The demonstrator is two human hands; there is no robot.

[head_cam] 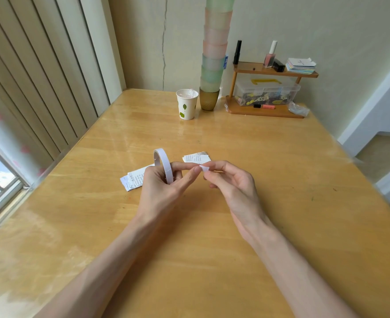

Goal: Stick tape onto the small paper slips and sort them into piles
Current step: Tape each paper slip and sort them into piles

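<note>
My left hand (160,187) grips a thin white tape roll (163,162) held upright above the wooden table (281,180), its fingers curled round the lower part of the ring. My right hand (228,182) pinches a small white piece of tape (204,168) between thumb and forefinger, close to my left fingertips. Two piles of printed paper slips lie on the table behind the hands: one pile (133,177) to the left, partly hidden by my left hand, and another pile (196,157) just beyond the fingertips.
At the table's far edge stand a paper cup (187,104) with leaf prints, a tall stack of pastel cups (213,56) in an amber glass, and a small wooden shelf (267,111) holding a clear box, bottles and cards. A window is on the left.
</note>
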